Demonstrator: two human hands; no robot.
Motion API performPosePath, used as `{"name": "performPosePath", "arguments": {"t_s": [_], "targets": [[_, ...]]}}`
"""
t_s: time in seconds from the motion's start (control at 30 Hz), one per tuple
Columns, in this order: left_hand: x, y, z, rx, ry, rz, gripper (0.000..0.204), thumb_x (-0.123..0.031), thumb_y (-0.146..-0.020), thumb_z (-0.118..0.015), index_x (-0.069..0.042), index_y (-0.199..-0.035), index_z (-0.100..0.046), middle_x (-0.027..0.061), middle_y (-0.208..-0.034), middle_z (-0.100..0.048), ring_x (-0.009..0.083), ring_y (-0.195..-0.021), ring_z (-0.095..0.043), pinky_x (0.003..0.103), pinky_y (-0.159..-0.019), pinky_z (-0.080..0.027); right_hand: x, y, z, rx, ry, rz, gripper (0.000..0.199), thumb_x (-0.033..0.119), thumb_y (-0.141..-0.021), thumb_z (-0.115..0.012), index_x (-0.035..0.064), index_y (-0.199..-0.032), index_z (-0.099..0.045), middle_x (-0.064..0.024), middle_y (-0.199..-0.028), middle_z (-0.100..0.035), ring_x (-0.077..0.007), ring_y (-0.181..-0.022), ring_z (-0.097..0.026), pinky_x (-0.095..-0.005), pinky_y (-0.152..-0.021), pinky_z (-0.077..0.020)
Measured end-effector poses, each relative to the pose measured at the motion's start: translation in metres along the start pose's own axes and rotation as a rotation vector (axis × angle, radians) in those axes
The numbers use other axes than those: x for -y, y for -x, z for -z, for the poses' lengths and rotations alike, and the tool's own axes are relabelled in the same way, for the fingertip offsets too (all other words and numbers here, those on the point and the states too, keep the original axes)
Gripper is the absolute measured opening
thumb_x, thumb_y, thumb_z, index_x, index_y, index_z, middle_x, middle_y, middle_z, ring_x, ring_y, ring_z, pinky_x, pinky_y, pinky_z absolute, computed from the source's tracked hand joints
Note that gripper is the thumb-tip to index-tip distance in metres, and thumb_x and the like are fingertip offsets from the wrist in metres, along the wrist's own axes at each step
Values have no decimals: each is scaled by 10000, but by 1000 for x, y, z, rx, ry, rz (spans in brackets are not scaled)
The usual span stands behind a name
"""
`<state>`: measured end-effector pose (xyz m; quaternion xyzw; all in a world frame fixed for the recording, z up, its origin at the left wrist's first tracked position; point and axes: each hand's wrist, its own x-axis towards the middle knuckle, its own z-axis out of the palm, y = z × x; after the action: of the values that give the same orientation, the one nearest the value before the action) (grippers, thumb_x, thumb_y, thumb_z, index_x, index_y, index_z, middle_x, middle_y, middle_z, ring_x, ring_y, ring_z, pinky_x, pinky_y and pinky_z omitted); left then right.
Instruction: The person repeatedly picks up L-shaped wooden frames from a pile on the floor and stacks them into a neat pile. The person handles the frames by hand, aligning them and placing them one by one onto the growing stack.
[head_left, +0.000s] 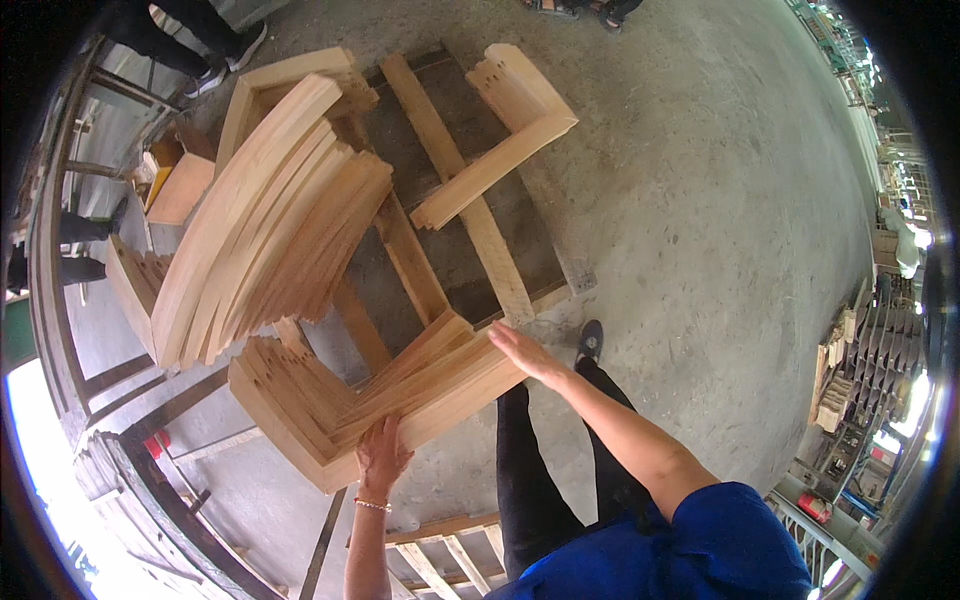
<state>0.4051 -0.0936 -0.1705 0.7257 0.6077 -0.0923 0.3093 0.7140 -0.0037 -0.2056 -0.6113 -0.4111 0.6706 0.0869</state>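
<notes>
A nested stack of L-shaped wooden frame pieces (430,415) lies right in front of me. My left hand (383,458), with a beaded bracelet at its wrist, holds the near edge of the outermost piece, fingers hooked over its top. At the stack's right end, my right hand (524,356) lies with stretched fingers against the wood. Beyond to the left stands a bigger stack of similar pieces (270,230), its boards fanned out. Another L-shaped group (510,160) rests farther off, at the far right of the slatted wooden base (480,245).
A metal rack frame (55,230) runs along the left. Legs of other people (205,45) show at the far left. Behind me is a wooden pallet (450,560). Concrete floor (700,230) stretches right, toward metal racks (870,370) with stacked parts.
</notes>
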Motion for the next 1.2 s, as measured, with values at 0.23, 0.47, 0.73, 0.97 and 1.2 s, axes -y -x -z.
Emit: {"name": "performPosePath", "arguments": {"t_s": [0.23, 0.47, 0.73, 0.97, 1.2], "targets": [[-35, -1, 5, 6, -145, 176, 826, -181, -590, -794, -88, -1307, -395, 170, -1312, -440, 346, -1243, -392, 465, -1032, -306, -35, 10, 34, 87, -298, 14, 817, 606, -891, -412, -3, -1414, -258, -158, -1450, -315, -248, -1353, -275, -336, -1093, -236], [-189, 13, -43, -344, -187, 527, 967, -226, -682, -721, -52, -1448, -157, 199, -1491, -181, 333, -1392, -144, 492, -1112, -148, -184, 80, 166, -9, 330, -5, 548, 461, -854, -563, 37, -1201, -536, -180, -1143, -603, -322, -1052, -582, -395, -867, -469], [-453, -59, -127, -11, 350, 292, 607, -297, -770, -659, -68, -1296, -461, 212, -1351, -424, 342, -1286, -362, 437, -1046, -299, -340, 186, 392, -572, -94, -106, 364, 238, -862, -615, -7, -1126, -562, -110, -984, -665, -204, -881, -644, -301, -758, -516], [-579, -166, -107, -107, 484, -49, 446, -247, -794, -646, -101, -1202, -537, 169, -1210, -536, 343, -1120, -513, 410, -937, -427, -389, 250, 503, -626, -532, -406, 320, 241, -844, -608, 67, -1110, -577, -83, -843, -653, -137, -710, -618, -262, -557, -498], [-595, -243, -63, -286, 656, 133, 407, -229, -810, -626, -105, -1186, -533, 153, -1172, -567, 336, -1076, -545, 408, -907, -449, -343, 229, 534, -408, -393, -408, 389, 268, -816, -651, 98, -1155, -565, -53, -932, -641, -170, -820, -627, -313, -652, -511]]}}
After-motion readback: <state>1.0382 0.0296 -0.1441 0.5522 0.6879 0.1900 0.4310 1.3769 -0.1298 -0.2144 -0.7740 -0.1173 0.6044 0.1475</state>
